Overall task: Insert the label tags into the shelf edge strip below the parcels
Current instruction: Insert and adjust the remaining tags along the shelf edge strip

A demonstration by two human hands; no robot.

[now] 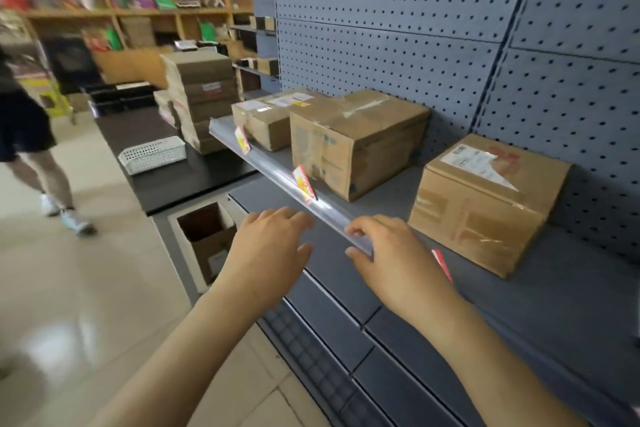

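Looking down through the head camera, I see the blue pegboard back panel (398, 10) filling the right side, with the grey shelf (540, 291) running from far left to near right below it. Three cardboard parcels stand on the shelf: the far parcel (263, 121), the middle parcel (353, 146) touching it, and the near parcel (485, 201) well apart, leaving bare shelf between. A black counter (180, 170) with a white basket (152, 154) sits beyond the shelf's far end, and open floor (86, 288) lies to my left.

The clear shelf edge strip (277, 166) runs along the front edge below the parcels. One label tag (242, 139) stands in it under the far parcel, a second tag (304, 182) under the middle parcel. A third red tag (441, 262) shows just behind my right hand (391, 260), whose fingers and thumb pinch the strip's near stretch. My left hand (270, 253) hovers just beside it, fingers loosely spread, gripping nothing.
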